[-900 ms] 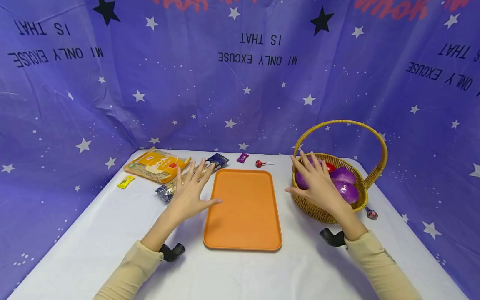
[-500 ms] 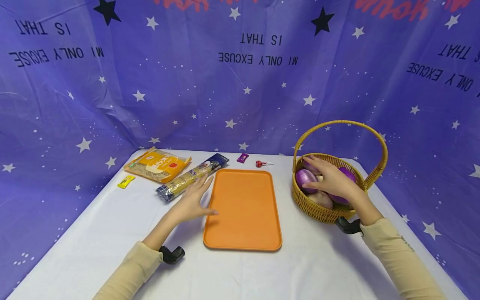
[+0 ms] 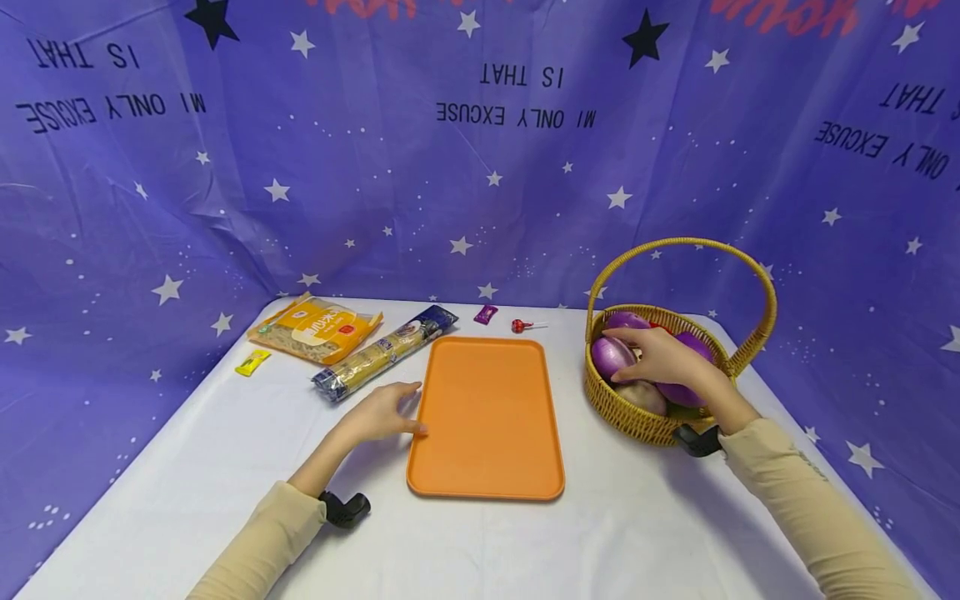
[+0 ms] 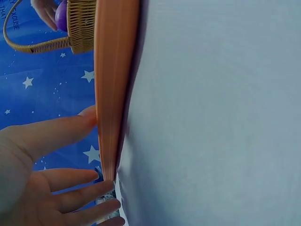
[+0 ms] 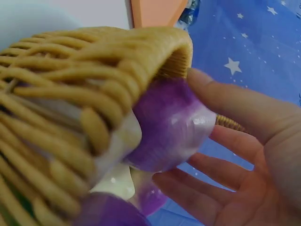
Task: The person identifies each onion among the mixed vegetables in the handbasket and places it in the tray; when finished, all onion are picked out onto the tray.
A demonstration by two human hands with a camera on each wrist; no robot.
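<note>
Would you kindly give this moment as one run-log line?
left hand: at orange tray, left edge; right hand: around purple bulb; bulb: inside wicker basket

Cannot see all of the red thing [image 3: 655,326] in the basket [image 3: 615,410], mostly hidden behind the right hand [image 3: 663,358], nor the underside of the purple onion [image 3: 611,358]. Cannot read the print on the yellow candy [image 3: 252,362]: too small. Cannot follow the tray [image 4: 115,56] past the left wrist view's top edge, nor either sleeve [image 3: 258,542] past the head view's bottom edge.
</note>
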